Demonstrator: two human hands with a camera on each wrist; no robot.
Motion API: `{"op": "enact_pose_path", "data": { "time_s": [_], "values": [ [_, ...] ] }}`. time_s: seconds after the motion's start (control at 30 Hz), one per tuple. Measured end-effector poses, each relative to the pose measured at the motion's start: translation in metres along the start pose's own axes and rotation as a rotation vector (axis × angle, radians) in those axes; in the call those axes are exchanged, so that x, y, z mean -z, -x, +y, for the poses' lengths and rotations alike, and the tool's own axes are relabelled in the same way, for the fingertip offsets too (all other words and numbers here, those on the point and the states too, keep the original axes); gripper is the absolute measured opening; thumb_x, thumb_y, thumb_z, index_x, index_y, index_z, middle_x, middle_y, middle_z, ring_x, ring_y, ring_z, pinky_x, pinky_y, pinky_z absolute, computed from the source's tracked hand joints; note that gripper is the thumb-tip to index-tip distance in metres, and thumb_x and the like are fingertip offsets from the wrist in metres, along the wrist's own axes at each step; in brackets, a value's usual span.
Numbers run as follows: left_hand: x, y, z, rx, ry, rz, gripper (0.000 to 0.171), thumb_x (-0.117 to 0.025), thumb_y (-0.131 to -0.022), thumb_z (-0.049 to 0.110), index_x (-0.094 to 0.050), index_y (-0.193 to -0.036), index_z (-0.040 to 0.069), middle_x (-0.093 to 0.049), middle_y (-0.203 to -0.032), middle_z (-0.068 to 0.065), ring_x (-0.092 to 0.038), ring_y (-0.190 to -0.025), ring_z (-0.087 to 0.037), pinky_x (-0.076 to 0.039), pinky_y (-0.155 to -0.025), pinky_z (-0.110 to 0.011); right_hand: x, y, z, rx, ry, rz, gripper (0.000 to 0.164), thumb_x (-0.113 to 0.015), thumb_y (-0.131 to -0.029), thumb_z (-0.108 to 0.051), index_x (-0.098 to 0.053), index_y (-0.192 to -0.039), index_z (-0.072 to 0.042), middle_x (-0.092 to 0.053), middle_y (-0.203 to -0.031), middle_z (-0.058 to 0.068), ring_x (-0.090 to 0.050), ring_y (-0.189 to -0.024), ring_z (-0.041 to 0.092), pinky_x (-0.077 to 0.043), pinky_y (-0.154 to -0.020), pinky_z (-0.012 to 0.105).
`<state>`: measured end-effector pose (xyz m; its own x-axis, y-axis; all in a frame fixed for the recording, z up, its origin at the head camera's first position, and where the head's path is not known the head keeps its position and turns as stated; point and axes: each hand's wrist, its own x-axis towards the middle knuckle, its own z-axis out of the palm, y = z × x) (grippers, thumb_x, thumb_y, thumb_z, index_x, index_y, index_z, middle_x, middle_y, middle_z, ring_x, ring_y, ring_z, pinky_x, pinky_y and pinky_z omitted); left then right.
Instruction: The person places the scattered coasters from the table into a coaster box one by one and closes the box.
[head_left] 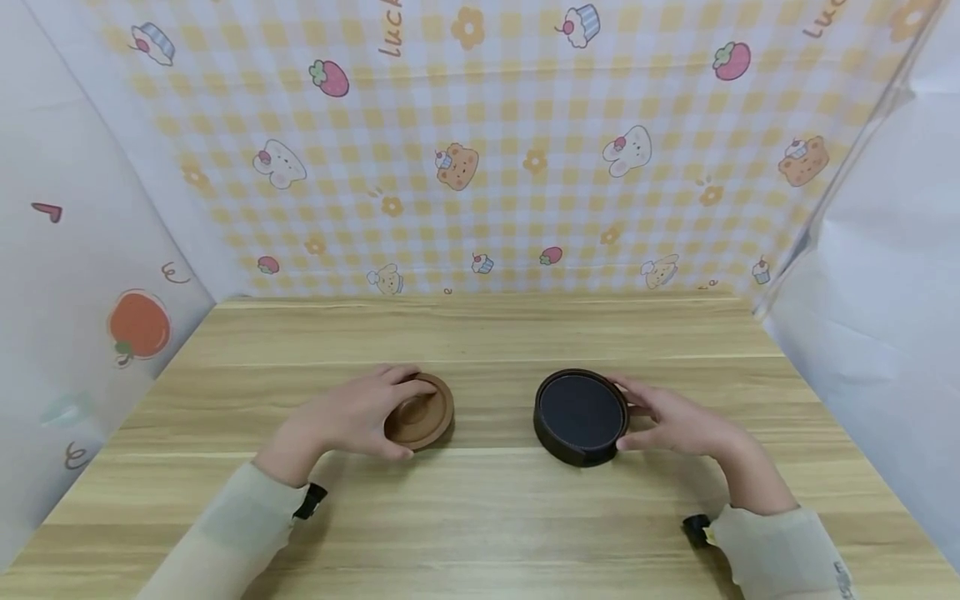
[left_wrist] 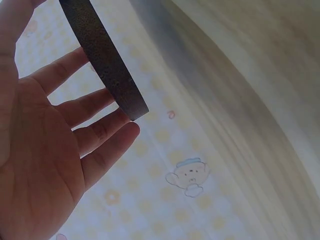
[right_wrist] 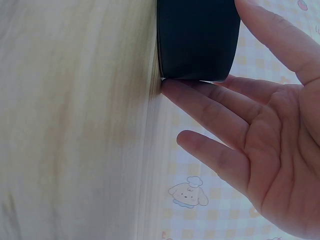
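Note:
My left hand (head_left: 363, 412) grips a round brown wooden disc (head_left: 441, 417) with a raised ring in its middle, thumb at the near side and fingers over the far side. In the left wrist view the disc's dark edge (left_wrist: 107, 62) is lifted off the table, with the fingertips against it. To the right, a round black coaster holder (head_left: 582, 410) stands on the table with a flat dark top inside its rim. My right hand (head_left: 678, 421) holds its right side between thumb and fingers. The right wrist view shows the holder's smooth dark wall (right_wrist: 197, 42); the little finger is apart from it.
The wood-grain table (head_left: 480, 525) spreads beneath both hands. Behind it rises a yellow checked cloth (head_left: 510, 183) with cartoon prints. White sheets flank the table at the left (head_left: 82, 250) and the right (head_left: 892, 333).

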<state>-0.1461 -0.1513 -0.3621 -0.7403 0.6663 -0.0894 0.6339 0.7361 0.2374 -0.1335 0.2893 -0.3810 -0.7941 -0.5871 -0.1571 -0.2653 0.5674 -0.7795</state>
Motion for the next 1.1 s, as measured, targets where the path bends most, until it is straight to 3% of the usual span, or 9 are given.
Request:
{"op": "enact_pose_path", "data": {
  "time_s": [0.57, 0.87, 1.1],
  "values": [
    [0.004, -0.031, 0.026, -0.087, -0.022, -0.004, 0.084, -0.082, -0.074, 0.049, -0.050, -0.146, 0.020, -0.041, -0.154, -0.015, -0.044, -0.138, -0.033, -0.045, -0.106, -0.048, 0.000, -0.001, 0.000, 0.002, -0.008, 0.000, 0.094, -0.077, -0.087, -0.025, -0.020, -0.155, 0.004, -0.038, -0.151, 0.034, -0.053, -0.127, 0.050, -0.040, -0.104, 0.062],
    [0.000, -0.053, 0.041, -0.122, -0.020, -0.039, 0.084, -0.080, -0.076, 0.053, -0.046, -0.148, 0.026, -0.038, -0.157, -0.010, -0.038, -0.144, -0.031, -0.045, -0.107, -0.046, 0.000, 0.000, -0.001, 0.004, -0.006, 0.003, 0.093, -0.077, -0.087, -0.025, -0.020, -0.155, 0.005, -0.037, -0.151, 0.034, -0.053, -0.127, 0.051, -0.040, -0.104, 0.063],
    [-0.002, -0.073, 0.057, -0.224, -0.034, -0.072, 0.082, -0.079, -0.078, 0.052, -0.046, -0.148, 0.024, -0.038, -0.156, -0.012, -0.041, -0.140, -0.031, -0.045, -0.106, -0.042, 0.000, -0.001, -0.001, 0.017, 0.014, 0.012, 0.093, -0.077, -0.087, -0.026, -0.022, -0.155, 0.005, -0.037, -0.151, 0.033, -0.051, -0.128, 0.052, -0.040, -0.103, 0.064]
  ]
}}
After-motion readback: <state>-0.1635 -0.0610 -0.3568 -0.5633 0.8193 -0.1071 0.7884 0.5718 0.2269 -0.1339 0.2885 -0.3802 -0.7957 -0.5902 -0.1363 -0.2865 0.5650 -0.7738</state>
